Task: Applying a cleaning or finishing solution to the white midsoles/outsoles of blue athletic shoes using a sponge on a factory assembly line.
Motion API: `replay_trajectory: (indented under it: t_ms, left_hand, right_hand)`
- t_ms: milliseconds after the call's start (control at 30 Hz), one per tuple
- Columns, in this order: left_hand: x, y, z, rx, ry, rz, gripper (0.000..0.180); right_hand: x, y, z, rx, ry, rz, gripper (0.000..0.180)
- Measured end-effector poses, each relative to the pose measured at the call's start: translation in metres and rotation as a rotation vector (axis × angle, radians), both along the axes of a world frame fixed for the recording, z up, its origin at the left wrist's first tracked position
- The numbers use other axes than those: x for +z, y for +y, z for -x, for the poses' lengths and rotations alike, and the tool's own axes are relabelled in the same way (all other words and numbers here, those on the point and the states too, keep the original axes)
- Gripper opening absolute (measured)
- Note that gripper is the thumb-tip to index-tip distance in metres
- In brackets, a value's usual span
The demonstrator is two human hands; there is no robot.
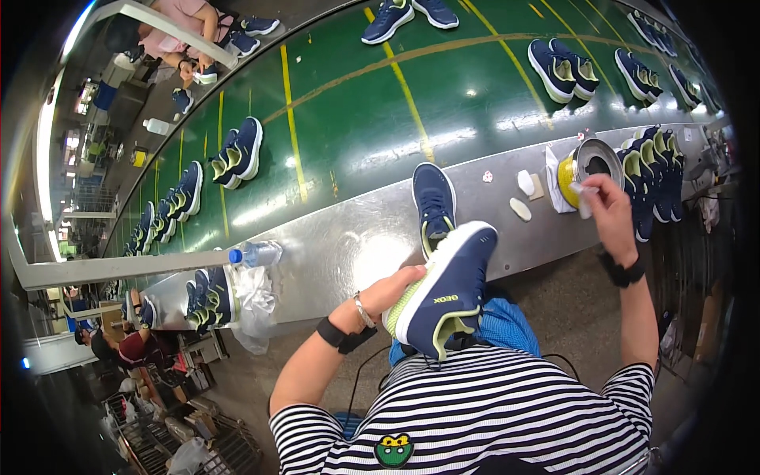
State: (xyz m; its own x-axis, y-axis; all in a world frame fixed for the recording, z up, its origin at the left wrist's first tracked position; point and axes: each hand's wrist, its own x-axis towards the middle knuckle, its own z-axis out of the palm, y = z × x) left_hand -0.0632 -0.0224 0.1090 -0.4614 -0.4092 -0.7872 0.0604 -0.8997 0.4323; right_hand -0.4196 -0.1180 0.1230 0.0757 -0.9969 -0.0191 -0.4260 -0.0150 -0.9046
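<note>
I held a navy sneaker [447, 294] with a white sole and yellow-green trim close to my chest, sole turned up and to the right, its toe pointing away from me. My left hand [393, 291] was tucked inside and under the shoe, fingers closed on it. Its mate, a second navy sneaker [433, 204], lay just beyond on the near edge of the metal table [340, 261], toe pointing away from me.

My right hand [608, 198] reached out to the right and pinched a small white cloth [584, 196] at the mouth of a round metal tin [595, 158] with a yellow rim. To the left of the tin, two pale oval pads [522, 196] lay on the table. On the far right, a row of navy shoes [657, 178] stood packed upright beside the tin.

Farther left on the table lay a plastic water bottle with a blue cap [255, 254] and a crumpled clear bag [255, 305]. Beyond the table ran a green conveyor belt [356, 119] carrying pairs of navy shoes [237, 152], well apart. At the far left another person [186, 24] in pink worked across the belt.
</note>
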Motion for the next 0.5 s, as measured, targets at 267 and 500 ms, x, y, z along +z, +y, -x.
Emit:
replay_trajectory:
  t_ms: [267,500]
  left_hand:
    - [-0.013,0.003,0.001,-0.312,0.203,-0.003,0.043]
    - [-0.024,0.011,-0.001,-0.536,0.233,0.049,0.037]
  right_hand:
    - [0.035,0.061,-0.135,0.942,-0.227,0.082,0.017]
    - [0.023,0.086,-0.187,1.183,-0.272,0.211,0.006]
